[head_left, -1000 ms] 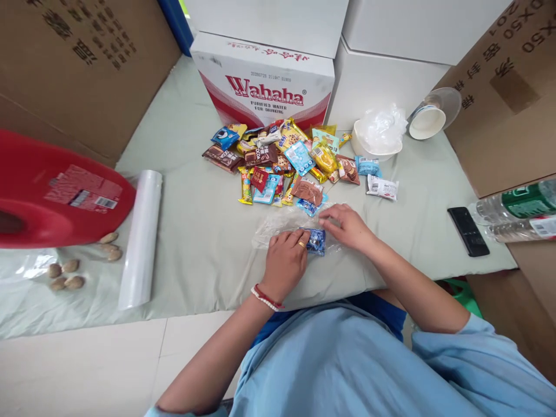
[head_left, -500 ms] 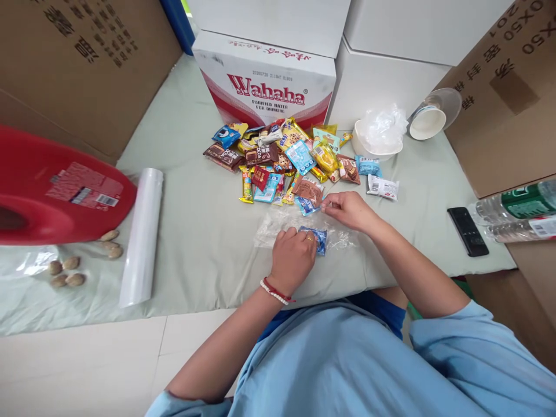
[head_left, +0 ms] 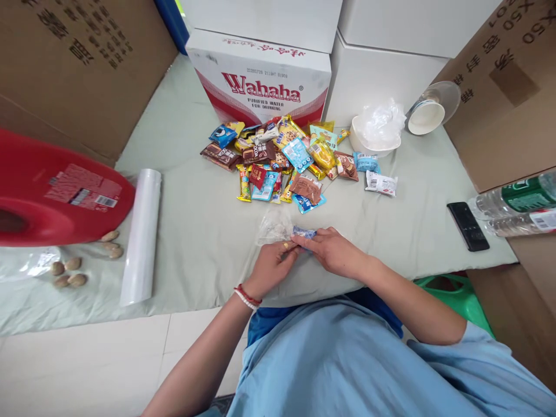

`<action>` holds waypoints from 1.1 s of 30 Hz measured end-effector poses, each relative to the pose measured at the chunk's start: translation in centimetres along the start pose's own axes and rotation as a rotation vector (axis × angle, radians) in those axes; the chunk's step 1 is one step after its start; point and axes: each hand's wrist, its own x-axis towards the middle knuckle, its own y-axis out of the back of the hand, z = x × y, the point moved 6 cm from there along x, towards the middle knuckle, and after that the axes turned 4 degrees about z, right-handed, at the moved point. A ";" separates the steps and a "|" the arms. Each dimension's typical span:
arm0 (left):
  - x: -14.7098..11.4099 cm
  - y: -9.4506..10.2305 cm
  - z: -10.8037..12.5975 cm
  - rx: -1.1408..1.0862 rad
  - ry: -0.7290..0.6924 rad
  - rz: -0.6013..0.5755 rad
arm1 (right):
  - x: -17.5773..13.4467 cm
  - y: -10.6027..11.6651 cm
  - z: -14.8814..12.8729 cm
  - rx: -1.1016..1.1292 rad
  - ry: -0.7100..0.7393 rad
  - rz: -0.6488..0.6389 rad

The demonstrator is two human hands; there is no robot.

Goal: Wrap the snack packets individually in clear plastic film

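Observation:
Close to the table's front edge, a small blue snack packet (head_left: 304, 233) lies partly hidden behind my fingers. A crumpled clear plastic bag (head_left: 273, 226) is bunched up just left of the packet. My left hand (head_left: 275, 266) is closed at the near edge of the bag, with its fingertips touching those of my right hand. My right hand (head_left: 336, 250) is closed on the blue packet, thumb and fingers pressed together. Beyond both hands is a pile of wrapped snacks (head_left: 262, 154), with a brown packet (head_left: 306, 188) at its near side.
Behind the pile stands a Wahaba-style red and white water carton (head_left: 264, 81). A white bowl (head_left: 377, 146) holds crumpled plastic. At left are a plastic roll (head_left: 141, 237), a red jug (head_left: 65, 185) and several walnuts (head_left: 73, 263). A phone (head_left: 468, 226) and bottles (head_left: 516, 197) lie right.
My right hand has come nearer from the edge of the pile to the blue packet. My left hand has shifted left and nearer. The spread plastic is now bunched up.

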 end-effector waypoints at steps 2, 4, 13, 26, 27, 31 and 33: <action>-0.8 1.1 -1.4 -0.260 0.135 0.058 | 0.2 0.0 -0.1 -0.034 -0.004 -0.026; -1.4 3.2 -3.1 -0.385 0.281 0.256 | 0.3 0.0 -0.2 -0.060 -0.003 -0.046; 4.3 7.9 -3.7 0.318 0.207 0.533 | 0.2 -0.4 -0.1 -0.052 -0.032 -0.066; 1.5 3.7 0.7 -0.065 0.269 0.104 | 0.5 -0.6 -0.2 0.020 0.008 -0.021; 1.8 2.7 1.3 -0.151 0.274 0.086 | 0.4 -0.7 -0.2 0.027 0.022 -0.017; 3.1 -0.3 2.8 -0.034 0.163 0.095 | -1.0 -0.2 -0.3 0.166 0.150 0.030; 3.1 -1.0 3.4 0.128 0.037 0.097 | -2.3 0.9 0.1 0.324 0.233 0.068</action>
